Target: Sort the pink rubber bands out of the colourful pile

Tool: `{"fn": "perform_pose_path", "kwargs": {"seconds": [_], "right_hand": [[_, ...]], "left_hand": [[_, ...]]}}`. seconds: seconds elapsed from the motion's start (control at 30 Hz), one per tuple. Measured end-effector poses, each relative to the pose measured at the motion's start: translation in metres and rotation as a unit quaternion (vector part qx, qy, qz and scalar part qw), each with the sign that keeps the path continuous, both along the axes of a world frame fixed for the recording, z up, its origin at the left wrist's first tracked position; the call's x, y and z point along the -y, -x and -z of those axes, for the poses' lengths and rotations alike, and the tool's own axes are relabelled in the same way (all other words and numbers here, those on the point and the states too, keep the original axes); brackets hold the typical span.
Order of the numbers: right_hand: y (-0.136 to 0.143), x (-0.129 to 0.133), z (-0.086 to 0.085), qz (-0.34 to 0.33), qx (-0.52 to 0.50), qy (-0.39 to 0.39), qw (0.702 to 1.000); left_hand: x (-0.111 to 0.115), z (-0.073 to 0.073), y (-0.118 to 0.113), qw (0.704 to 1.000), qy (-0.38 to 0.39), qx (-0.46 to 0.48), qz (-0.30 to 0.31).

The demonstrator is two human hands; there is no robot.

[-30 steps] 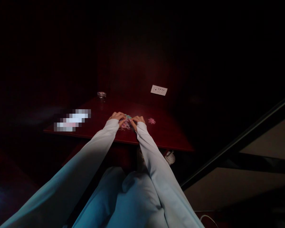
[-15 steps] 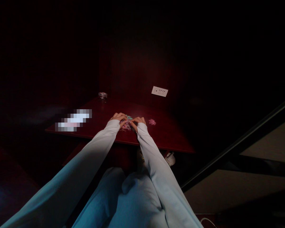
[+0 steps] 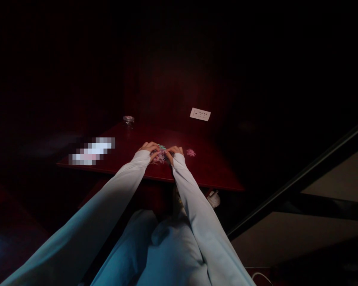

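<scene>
A small heap of thin, multicoloured loops or strands (image 3: 158, 159), pink, pale and green, lies on the dark red table (image 3: 197, 171). They resemble small elastic bands, but are too small to name surely. My left hand (image 3: 149, 147) is at the heap's left side, fingers bent and fingertips pinched over it. From the right my right hand (image 3: 174, 150) meets it, thumb and fingers closed in a pinch close to the left fingertips. What lies between the fingers is too small to make out. Right of my right hand sits a separate little pink pile (image 3: 191, 152) of similar strands.
A clear lidded jar (image 3: 128, 121) stands at the table's back left. A blurred-out pale item (image 3: 92, 151) lies near the left edge. On the back panel is a white socket plate (image 3: 200, 114). A whitish object (image 3: 214, 199) shows below the front edge.
Both hands stay over the heap. The right fingertips have shifted slightly and are a little farther from the left ones. Both piles remain in place.
</scene>
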State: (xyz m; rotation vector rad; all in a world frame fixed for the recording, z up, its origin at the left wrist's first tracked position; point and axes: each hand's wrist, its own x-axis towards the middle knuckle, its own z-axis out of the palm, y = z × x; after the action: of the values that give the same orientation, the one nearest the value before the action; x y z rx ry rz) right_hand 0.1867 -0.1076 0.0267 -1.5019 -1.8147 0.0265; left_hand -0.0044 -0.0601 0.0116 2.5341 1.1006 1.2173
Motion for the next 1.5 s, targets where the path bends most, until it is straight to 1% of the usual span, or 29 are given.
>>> {"fn": "perform_pose_path", "kwargs": {"seconds": [0.27,0.63,0.8,0.97,1.17,1.3,1.5], "right_hand": [[0.0011,-0.002,0.0014,0.002,0.006,0.001,1.0],[0.0021,-0.0008,-0.0008,0.011,-0.008,-0.007,1.0],[0.0012,-0.0001,-0.0014,0.043,-0.022,0.003,0.999],[-0.0006,-0.0016,0.0003,0.068,-0.039,-0.004,0.997],[-0.0008,-0.0026,0.0026,0.022,-0.026,-0.002,0.999],[-0.0004,-0.0012,0.0024,0.013,-0.028,0.003,1.0],[-0.0023,0.0015,0.0011,0.01,-0.022,0.006,1.0]], "left_hand": [[0.0012,0.0027,-0.0038,1.0,-0.021,-0.001,-0.013],[0.0043,-0.0046,0.0,1.0,-0.002,-0.006,0.0],[0.0083,-0.0061,0.0,1.0,-0.002,0.01,-0.018],[0.0086,-0.0058,0.0006,1.0,-0.006,0.011,-0.026],[0.0039,-0.0003,-0.002,1.0,-0.009,0.007,-0.015],[0.003,0.0024,-0.004,1.0,-0.006,0.008,-0.014],[0.006,0.0015,-0.0048,1.0,-0.007,0.005,-0.019]]}}
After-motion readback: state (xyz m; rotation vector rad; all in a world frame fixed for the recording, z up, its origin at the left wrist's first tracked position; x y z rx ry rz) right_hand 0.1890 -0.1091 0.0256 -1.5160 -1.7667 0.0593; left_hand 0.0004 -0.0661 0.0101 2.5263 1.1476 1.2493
